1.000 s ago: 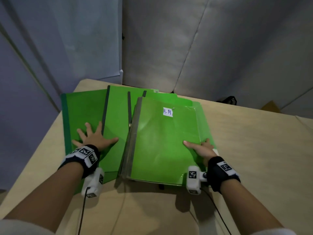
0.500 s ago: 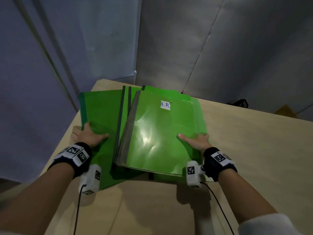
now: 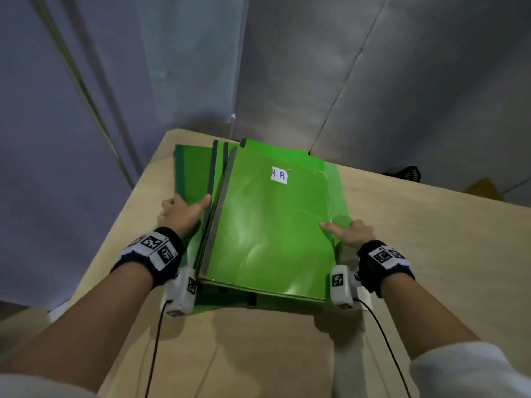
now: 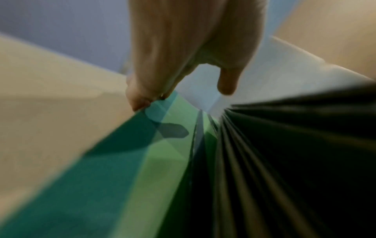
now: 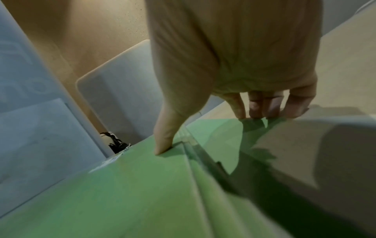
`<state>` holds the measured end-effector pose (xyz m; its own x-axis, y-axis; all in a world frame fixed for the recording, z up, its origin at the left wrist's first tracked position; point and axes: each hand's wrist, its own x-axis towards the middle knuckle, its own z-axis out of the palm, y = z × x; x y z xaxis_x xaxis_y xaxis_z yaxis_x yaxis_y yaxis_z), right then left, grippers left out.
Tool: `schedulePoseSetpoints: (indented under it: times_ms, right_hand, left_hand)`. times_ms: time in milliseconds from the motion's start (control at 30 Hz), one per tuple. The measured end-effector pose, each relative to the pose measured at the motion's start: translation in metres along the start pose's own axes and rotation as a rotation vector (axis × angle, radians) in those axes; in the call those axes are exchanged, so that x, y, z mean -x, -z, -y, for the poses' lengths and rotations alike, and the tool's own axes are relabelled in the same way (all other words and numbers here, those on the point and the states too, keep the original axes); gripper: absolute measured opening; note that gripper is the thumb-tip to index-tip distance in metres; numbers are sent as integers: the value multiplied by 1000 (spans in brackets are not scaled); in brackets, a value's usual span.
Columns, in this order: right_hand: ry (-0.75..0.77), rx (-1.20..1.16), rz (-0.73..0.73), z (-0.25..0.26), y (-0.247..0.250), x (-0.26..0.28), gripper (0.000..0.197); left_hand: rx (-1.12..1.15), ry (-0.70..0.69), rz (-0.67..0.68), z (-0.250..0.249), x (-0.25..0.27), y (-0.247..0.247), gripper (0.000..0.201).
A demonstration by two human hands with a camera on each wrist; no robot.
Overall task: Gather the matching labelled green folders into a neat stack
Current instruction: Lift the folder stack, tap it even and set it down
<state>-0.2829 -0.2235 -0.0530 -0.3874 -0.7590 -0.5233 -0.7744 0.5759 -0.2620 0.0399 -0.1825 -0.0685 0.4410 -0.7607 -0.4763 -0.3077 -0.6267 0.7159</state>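
Several green folders lie overlapped on a tan table (image 3: 431, 254). The top folder (image 3: 267, 231) carries a white label (image 3: 279, 176) reading "H-R". Lower folders (image 3: 195, 173) with dark spines stick out to its left. My left hand (image 3: 185, 205) is at their left edge. In the left wrist view its fingertips (image 4: 142, 103) press the dark green spine (image 4: 101, 177), and the thumb hovers above. My right hand (image 3: 342, 228) is at the stack's right edge. Its thumb (image 5: 162, 149) presses the top folder (image 5: 142, 193), and its fingertips (image 5: 264, 114) touch the lower folder's margin.
Grey panels stand just behind the table's far edge. The table's left edge runs close to my left hand. A black object (image 3: 409, 173) and a yellowish box (image 3: 485, 191) sit beyond the table at the right. Thin cables hang from both wrist cameras.
My left hand moved from lying flat on the left folders to their left edge. Those folders slid right, further under the labelled top folder. My right hand stayed at the right edge.
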Motion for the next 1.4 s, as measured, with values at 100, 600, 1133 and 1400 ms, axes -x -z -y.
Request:
schedulePoseSetpoints:
  times_ms: [100,600,1133,1400]
  right_hand:
    - [39,-131,55,8,-7,4,104]
    - [108,-121,131,25,-16,19,84]
    - [92,-441,189,-26,-43,80,95]
    - [155,-605,235,-59,-47,96,93]
  left_hand:
    - [121,-23,92,9,-27,-1,122]
    - [262,101,536,6,17,32,49]
    - [337,129,406,18,69,-11,62]
    - [350,117,280,36,101,-18,75]
